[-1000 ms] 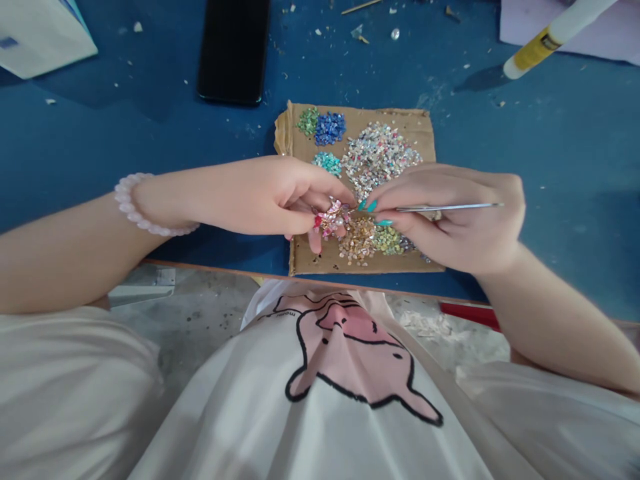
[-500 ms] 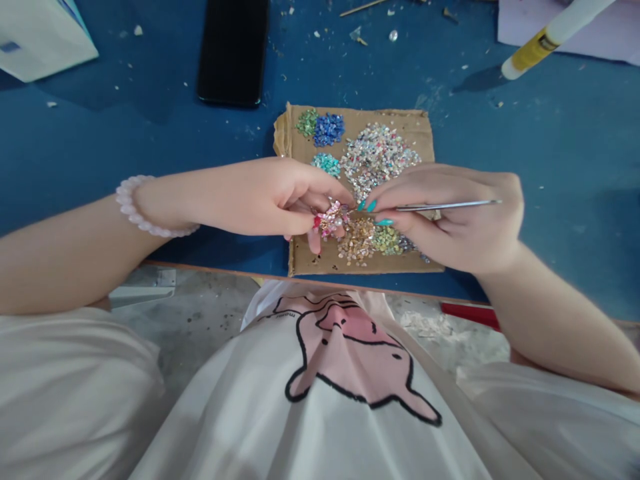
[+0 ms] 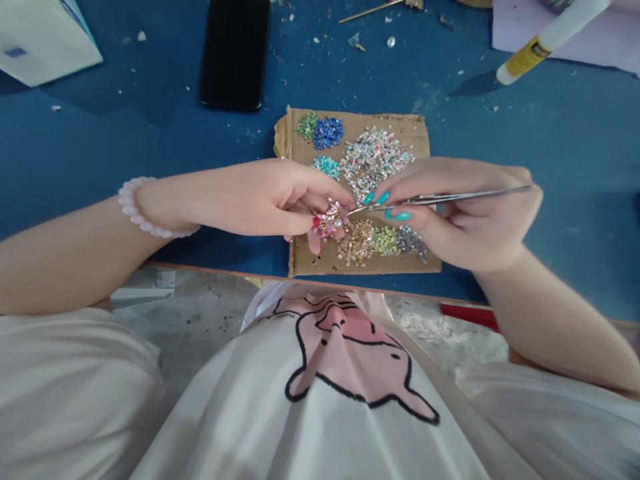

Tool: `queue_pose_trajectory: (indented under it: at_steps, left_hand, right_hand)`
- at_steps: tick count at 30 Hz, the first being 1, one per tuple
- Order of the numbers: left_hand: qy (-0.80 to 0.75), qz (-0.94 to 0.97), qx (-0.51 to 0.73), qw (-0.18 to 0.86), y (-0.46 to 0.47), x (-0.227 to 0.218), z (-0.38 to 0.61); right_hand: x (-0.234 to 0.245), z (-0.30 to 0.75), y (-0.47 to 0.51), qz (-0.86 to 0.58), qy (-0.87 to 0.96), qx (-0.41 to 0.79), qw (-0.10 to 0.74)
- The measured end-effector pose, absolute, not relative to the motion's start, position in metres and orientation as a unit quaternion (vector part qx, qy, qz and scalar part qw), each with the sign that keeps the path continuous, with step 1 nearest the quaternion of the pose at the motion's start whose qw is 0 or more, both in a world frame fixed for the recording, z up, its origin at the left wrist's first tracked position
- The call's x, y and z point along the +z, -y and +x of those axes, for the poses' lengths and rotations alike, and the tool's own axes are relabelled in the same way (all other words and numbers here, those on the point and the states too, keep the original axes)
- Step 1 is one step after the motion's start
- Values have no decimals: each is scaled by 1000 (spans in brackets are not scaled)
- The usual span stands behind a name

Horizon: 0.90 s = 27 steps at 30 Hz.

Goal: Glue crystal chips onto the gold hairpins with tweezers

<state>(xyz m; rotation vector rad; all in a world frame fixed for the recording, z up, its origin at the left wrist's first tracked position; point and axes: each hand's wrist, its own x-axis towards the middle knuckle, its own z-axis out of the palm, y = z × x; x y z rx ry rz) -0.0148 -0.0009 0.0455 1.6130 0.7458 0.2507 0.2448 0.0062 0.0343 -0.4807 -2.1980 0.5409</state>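
A person's left hand (image 3: 285, 197) held a pink trinket (image 3: 333, 220) set with a pearl, its fingers curled closely around the piece, over a slab of cardboard (image 3: 420, 140) on a blue table (image 3: 125, 133). The right hand (image 3: 480, 213) had its fingers pinched narrow on metal tweezers (image 3: 460, 197), the tips at the trinket's right edge; whether they touched it could not be told. The cardboard served as a flat tray, bearing stones sorted by color: a green pile (image 3: 307, 125) against a blue pile (image 3: 329, 133) in the far left corner, a turquoise pile (image 3: 325, 165) nearer, and a broad silvery pile (image 3: 375, 157) beside them. Along the near side lay a gold pile (image 3: 355, 243), a yellow-green pile (image 3: 385, 240) and a gray pile (image 3: 412, 241), in a row from left to right. Beyond the cardboard were a black phone (image 3: 234, 53) and, to the right, a white tube (image 3: 530, 57) with a yellow band, its contents hidden, near a lilac sheet (image 3: 600, 47).
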Motion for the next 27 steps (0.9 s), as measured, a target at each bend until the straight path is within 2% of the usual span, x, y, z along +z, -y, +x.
queue_pose_trajectory:
  at_steps: [4, 6, 9, 11, 17, 27]
  left_hand:
    - [-365, 670, 135, 632, 1, 47, -12]
    - [-381, 652, 150, 638, 1, 49, -10]
    - [-377, 639, 164, 651, 1, 50, -9]
    - [-362, 645, 168, 652, -1, 51, -10]
    - [-376, 635, 164, 654, -12, 49, -18]
    - [-364, 620, 248, 649, -14, 46, -25]
  right_hand:
    - [33, 249, -15, -176, 852, 181, 459]
    - [33, 255, -22, -190, 873, 107, 436]
    - [31, 263, -32, -195, 926, -11, 322]
    - [29, 266, -37, -181, 935, -56, 301]
    - [27, 262, -40, -190, 951, -84, 228]
    - [21, 258, -36, -245, 924, -58, 288]
